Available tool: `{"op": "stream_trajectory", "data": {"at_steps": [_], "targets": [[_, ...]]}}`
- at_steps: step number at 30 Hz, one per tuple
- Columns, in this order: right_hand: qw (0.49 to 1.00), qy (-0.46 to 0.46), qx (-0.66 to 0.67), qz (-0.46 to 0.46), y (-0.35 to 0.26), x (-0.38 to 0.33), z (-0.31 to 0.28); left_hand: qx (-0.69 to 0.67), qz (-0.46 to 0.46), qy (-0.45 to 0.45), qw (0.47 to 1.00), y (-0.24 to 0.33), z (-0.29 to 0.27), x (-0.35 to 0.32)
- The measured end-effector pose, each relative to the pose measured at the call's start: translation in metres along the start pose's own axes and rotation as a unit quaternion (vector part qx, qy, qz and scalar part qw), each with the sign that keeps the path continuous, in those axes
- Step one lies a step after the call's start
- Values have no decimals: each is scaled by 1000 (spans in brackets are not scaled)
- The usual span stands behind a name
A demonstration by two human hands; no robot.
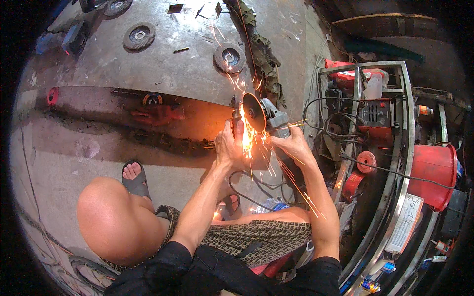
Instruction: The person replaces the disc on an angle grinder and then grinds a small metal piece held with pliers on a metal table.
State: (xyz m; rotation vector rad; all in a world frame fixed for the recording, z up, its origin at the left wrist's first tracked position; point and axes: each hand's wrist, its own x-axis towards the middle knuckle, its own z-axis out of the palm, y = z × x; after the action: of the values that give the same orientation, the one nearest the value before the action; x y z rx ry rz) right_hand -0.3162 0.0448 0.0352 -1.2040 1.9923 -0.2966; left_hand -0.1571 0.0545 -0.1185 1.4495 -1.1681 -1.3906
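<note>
Grinding under way, not finished: left hand (228, 144) clamped on a small workpiece hidden by sparks (247, 140), right hand (291, 144) gripping angle grinder (264, 114), disc against it.

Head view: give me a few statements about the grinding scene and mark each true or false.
1. The right hand grips the angle grinder. True.
2. The left hand rests on the knee. False: it is up at the sparks, beside the disc.
3. The red bucket stands at the person's left. False: it is at the right.
4. Spare grinding discs lie on the metal plate. True.
5. The person wears sandals. True.
</note>
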Motion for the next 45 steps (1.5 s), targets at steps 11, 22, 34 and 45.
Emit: {"op": "stream_trajectory", "data": {"at_steps": [11,22,34,45], "targets": [[997,-30,63,-18,-17,-8,4,30,11,19,999,1,-2,-1],[999,-22,40,-18,-6,-4,2,21,4,11,1000,5,-5,-2],[999,-15,40,-30,-5,-2,3,45,3,25,999,-2,-1,0],[999,6,-50,5,-24,-8,0,-4,-5,4,1000,-3,-2,0]]}}
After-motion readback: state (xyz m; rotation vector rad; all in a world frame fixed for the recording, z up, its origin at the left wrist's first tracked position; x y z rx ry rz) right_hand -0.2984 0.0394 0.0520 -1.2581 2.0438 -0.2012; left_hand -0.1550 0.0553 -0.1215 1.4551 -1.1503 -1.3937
